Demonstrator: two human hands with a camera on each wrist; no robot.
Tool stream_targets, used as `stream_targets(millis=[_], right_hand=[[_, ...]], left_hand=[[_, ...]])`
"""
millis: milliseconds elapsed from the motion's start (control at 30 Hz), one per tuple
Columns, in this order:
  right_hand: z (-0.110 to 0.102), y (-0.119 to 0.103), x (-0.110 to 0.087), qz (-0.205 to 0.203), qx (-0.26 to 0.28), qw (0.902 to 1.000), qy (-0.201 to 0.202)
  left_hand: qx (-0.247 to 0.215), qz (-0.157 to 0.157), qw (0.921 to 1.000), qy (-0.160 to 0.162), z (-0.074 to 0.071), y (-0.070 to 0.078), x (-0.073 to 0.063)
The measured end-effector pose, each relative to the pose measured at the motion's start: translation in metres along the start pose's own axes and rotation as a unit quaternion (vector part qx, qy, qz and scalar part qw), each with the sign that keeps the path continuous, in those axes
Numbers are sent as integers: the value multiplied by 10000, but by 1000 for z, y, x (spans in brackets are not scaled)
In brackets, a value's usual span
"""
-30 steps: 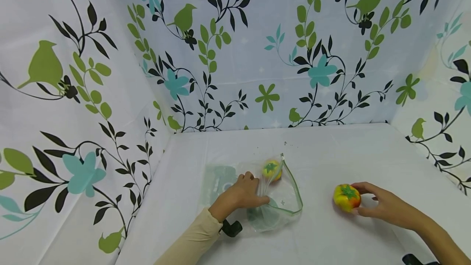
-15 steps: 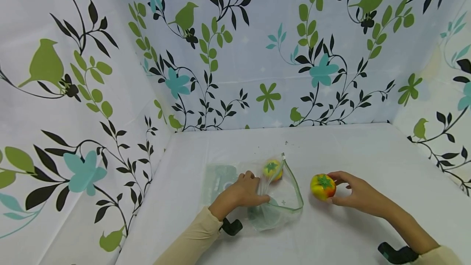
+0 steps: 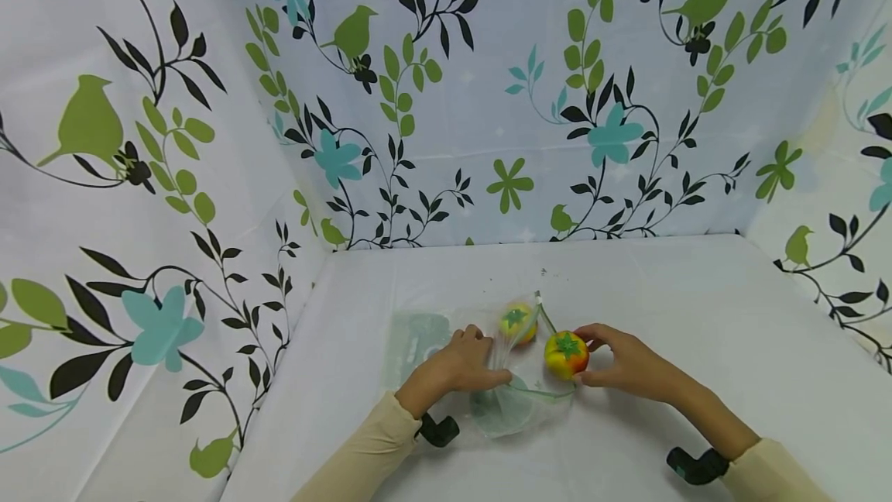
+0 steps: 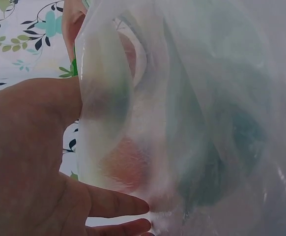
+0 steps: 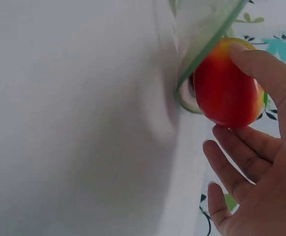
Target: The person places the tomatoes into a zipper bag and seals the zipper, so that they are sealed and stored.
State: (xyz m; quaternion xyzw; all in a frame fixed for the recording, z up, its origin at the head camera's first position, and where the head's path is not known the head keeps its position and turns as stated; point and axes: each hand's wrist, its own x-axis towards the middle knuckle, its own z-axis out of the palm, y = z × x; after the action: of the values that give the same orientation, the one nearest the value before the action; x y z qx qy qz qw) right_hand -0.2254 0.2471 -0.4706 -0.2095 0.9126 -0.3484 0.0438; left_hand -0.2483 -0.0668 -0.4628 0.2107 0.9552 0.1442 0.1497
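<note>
A clear zip bag (image 3: 498,417) with a green-edged mouth lies on the table, its mouth facing right. My left hand (image 3: 463,362) grips the bag's upper film near the mouth; in the left wrist view the cloudy film (image 4: 216,98) spans the picture beside the fingers (image 4: 118,202). My right hand (image 3: 630,366) pinches a yellow-red toy tomato (image 3: 566,355) with a green leafy top between thumb and fingertips. In the right wrist view this tomato (image 5: 226,86) is right at the green bag rim (image 5: 212,46). A second toy tomato (image 3: 518,321) shows through the film inside the bag.
A white cloth covers the table (image 3: 662,277). Behind it and at both sides hang sheets printed with birds and leaves (image 3: 446,99). Black camera mounts (image 3: 697,466) sit on both wrists.
My right hand has carried the toy tomato leftward across the table to the bag's mouth. The left hand has kept its place on the bag.
</note>
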Motion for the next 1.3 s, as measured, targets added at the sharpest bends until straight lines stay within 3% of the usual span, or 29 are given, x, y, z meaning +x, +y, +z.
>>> stream_targets(millis=[400, 767, 1300], right_hand=[[18, -5, 15, -435, -4, 9987, -266], [31, -12, 21, -565, 46, 9976, -400], [31, -17, 23, -760, 57, 9962, -419]], left_hand=[[-21, 58, 10000, 60, -2, 2, -3], [-31, -44, 10000, 8, -1, 3, -3], [10, -11, 10000, 49, -1, 0, 0]])
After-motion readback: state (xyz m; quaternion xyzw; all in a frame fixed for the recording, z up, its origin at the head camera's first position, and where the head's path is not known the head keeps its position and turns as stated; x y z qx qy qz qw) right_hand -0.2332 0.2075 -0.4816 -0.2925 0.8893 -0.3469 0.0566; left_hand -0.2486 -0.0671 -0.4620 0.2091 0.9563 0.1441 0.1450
